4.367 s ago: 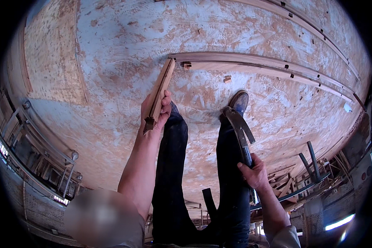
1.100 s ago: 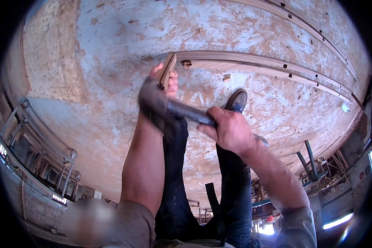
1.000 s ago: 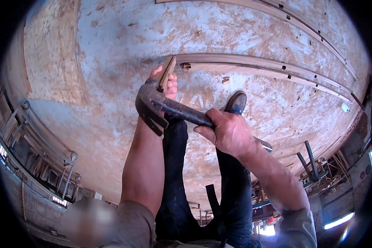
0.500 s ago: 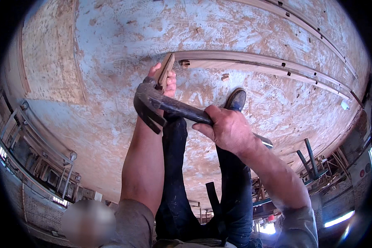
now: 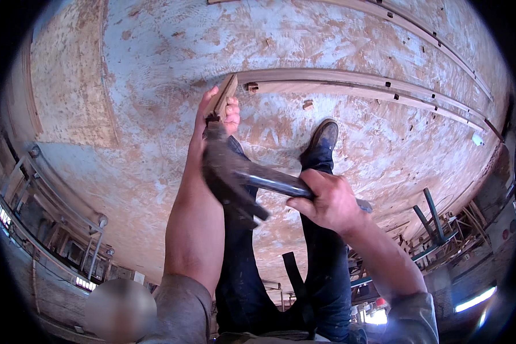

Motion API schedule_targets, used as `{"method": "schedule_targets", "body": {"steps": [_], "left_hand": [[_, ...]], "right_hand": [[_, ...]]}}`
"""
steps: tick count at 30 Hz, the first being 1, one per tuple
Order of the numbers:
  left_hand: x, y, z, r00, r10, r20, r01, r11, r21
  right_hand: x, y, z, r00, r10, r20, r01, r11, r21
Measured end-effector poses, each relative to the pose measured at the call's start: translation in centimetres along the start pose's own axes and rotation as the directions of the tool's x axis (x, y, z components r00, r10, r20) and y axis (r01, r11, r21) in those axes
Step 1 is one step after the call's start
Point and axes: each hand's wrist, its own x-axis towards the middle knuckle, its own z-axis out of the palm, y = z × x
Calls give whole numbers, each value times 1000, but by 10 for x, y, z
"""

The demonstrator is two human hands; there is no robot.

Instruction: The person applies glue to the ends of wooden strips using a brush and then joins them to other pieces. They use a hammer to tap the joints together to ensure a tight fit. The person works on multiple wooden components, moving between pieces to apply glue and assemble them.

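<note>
Past the hammer [image 5: 255, 176] (partly hiding one leg [image 5: 239, 252]), notched rails [image 5: 315, 88], wood chip [image 5: 308, 105], shoe [image 5: 327, 136]

Pale-blue floor [image 5: 137, 183], blotched rusty brown, spreads wide here! Off right, there's a dark green frame [image 5: 433, 215], and white light [image 5: 476, 299] glares lower down.

The hammer [image 5: 226, 169] is blocking the gap between my right hand [image 5: 331, 199] and left hand [image 5: 231, 116]; wooden rails [image 5: 321, 88] are stretching ahead rightward; the floor [image 5: 146, 109] is giving room leftward.
</note>
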Motion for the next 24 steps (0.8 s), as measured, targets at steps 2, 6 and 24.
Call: {"method": "schedule_targets", "body": {"steps": [2,6,24], "left_hand": [[-2,-4,1,997,14,-73,-13,1000,13],[-11,-14,7,995,15,-98,-12,1000,27],[-256,-150,-2,702,497,-510,578,20,816]], "right_hand": [[-29,17,1,992,121,-23,-119,990,74],[-84,45,-4,938,345,-39,-337,932,132],[-414,56,55,299,944,-139,-902,327,283]]}}
